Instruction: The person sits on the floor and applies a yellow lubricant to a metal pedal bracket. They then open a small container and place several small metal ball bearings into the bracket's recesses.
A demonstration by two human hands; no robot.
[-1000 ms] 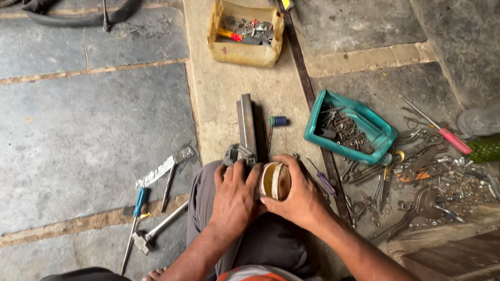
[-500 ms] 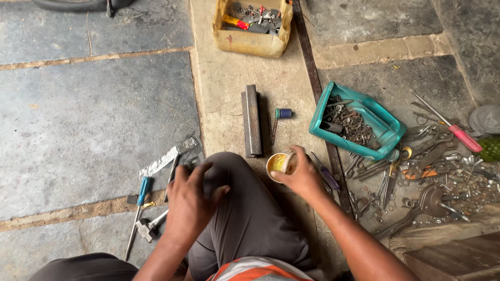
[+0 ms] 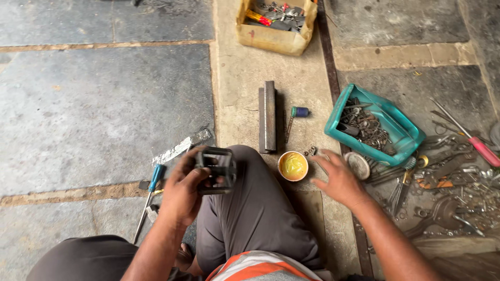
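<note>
My left hand grips a black bicycle pedal and holds it over my left knee. My right hand hovers low over the stone floor with fingers spread and nothing in it. It is just right of a small open tin of yellow grease that stands on the floor by my knee. A round tin lid lies just beyond my right fingertips. A few small metal bits lie between the tin and the lid.
A dark steel bar lies ahead with a blue-handled tool beside it. A teal tray of metal parts sits right, loose wrenches and a red-handled screwdriver beyond. A yellow box of parts is far ahead. A blue screwdriver lies left.
My right hand set the grease tin on the floor and let go, moving right. My left hand took up the black pedal and lifted it over my knee.
</note>
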